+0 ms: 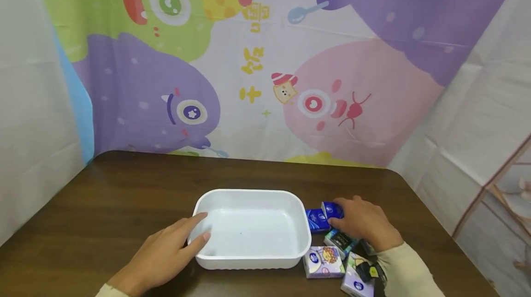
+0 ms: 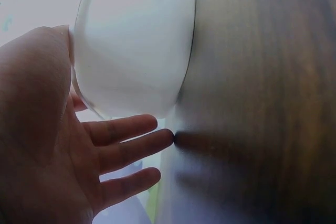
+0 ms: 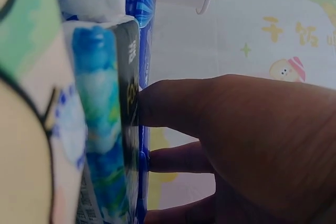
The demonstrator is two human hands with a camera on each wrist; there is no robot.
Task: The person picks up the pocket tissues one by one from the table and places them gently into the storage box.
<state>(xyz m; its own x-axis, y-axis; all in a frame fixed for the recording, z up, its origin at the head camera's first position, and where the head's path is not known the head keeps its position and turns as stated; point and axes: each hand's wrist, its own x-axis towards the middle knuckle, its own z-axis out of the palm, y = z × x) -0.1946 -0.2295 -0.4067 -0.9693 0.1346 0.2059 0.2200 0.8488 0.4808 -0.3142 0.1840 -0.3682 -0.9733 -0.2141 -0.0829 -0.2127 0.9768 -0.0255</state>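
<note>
A white plastic tub (image 1: 253, 262) stands on the dark wooden table. My left hand (image 1: 162, 251) is at its left end, thumb and index finger reaching over the rim; in the left wrist view several fingers (image 2: 137, 148) stretch out straight beside the tub wall. To the right of the tub, my right hand (image 1: 365, 221) pinches a blue tissue pack (image 1: 332, 210) between thumb and fingers. A second blue tissue pack (image 1: 317, 221) lies right beside it. Below the hand is a black and blue-green tissue pack (image 1: 341, 241), which also appears in the right wrist view (image 3: 100, 108).
Two purple cartoon tissue packs, one nearer the tub (image 1: 323, 262) and one nearer the front edge (image 1: 356, 285), lie at the front right. Another pack is partly hidden under the right wrist. A cartoon-printed cloth (image 1: 249, 135) hangs behind the table (image 1: 137, 181).
</note>
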